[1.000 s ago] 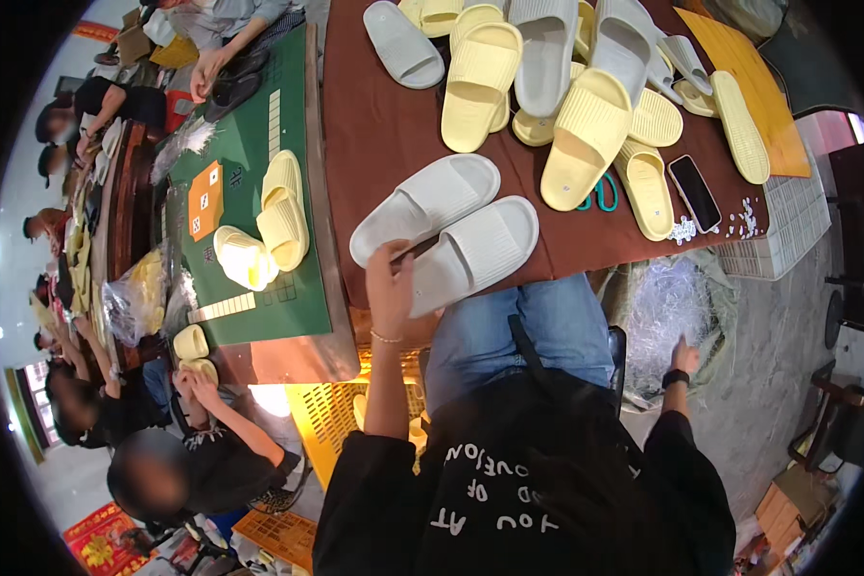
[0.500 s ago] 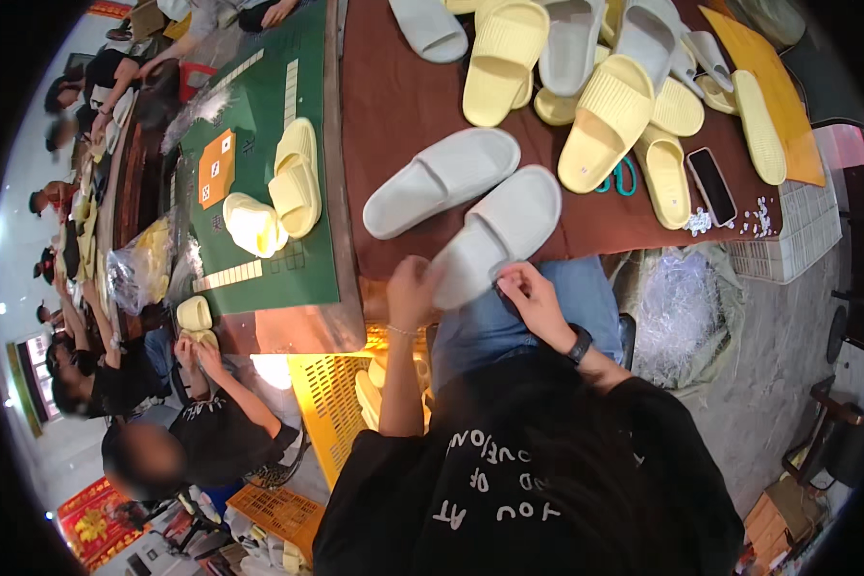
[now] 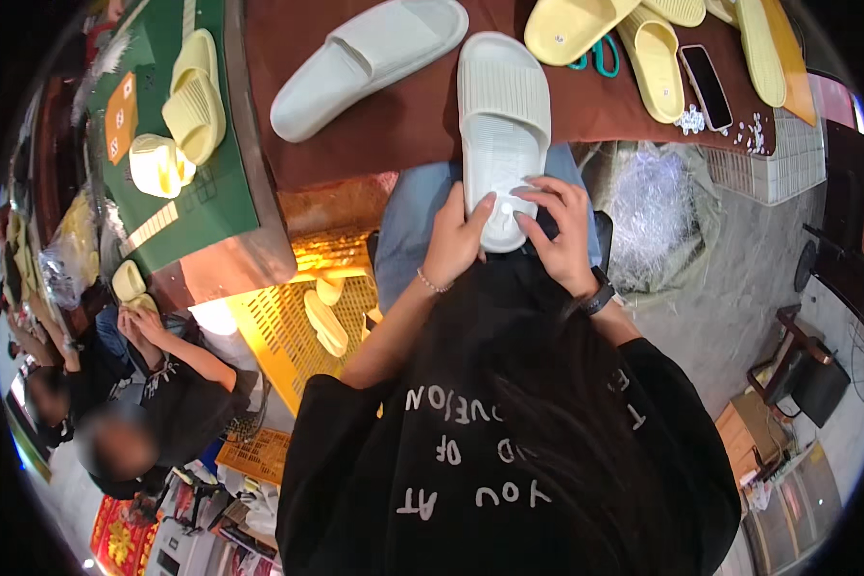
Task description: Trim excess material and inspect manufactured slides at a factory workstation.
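A pale grey slide sandal lies sole down between my hands, its toe over the table edge and its heel towards me above my lap. My left hand grips the left side of the heel, thumb on top of the footbed. At the heel's right side, my right hand has its fingers bent in, with thumb and fingertips on the footbed. A small pale spot shows on the heel between the thumbs; I cannot make out what it is. The other grey slide sandal rests on the brown cloth, further left.
Yellow slide sandals, teal-handled scissors, a phone and small white bits lie at the right. A green mat with yellow slides is at left. Below stands a yellow crate. A person works at left.
The held sandal has swung from a slant to point straight away from me, heel nearest. My left hand has closed on its heel. The whole view has shifted down towards my lap.
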Demonstrator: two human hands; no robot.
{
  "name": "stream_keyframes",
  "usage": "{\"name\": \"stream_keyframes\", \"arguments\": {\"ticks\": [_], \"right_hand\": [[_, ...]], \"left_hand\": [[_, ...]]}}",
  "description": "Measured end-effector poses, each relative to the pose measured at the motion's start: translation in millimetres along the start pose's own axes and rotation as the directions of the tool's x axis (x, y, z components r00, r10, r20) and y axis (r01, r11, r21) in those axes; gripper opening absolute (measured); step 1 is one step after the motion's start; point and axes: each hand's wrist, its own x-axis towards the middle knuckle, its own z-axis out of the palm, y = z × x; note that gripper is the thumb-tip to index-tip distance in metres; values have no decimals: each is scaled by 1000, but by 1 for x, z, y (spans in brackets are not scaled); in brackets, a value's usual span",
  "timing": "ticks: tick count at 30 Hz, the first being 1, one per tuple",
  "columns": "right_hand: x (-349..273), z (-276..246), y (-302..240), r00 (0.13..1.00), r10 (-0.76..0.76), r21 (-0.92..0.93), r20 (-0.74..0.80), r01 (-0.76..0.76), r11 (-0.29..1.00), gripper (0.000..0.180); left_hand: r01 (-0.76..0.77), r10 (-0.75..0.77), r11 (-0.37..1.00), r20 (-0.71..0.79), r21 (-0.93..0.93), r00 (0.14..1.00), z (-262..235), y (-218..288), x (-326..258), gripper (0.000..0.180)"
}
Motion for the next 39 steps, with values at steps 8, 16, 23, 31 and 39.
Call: {"name": "stream_keyframes", "arguments": {"ticks": [8, 16, 23, 31, 39], "right_hand": [[-10, 0, 14, 995, -47, -51, 92, 52, 997, 29], [-6, 0, 10, 996, -5, -27, 91, 7, 1000, 25], [-4, 2, 9, 997, -6, -37, 79, 9, 999, 27], [-5, 4, 15, 995, -73, -72, 69, 78, 994, 27], [-3, 8, 12, 998, -65, -79, -11, 64, 995, 25]], "left_hand": [[5, -5, 1000, 2, 30, 1000, 3, -2, 0, 26], [0, 0, 1000, -2, 22, 1000, 5, -2, 0, 25], [-1, 2, 999, -2, 51, 1000, 4, 1, 0, 24], [4, -3, 1000, -8, 30, 1000, 5, -1, 1, 24], [-4, 4, 1000, 9, -6, 1000, 2, -4, 2, 23]]}}
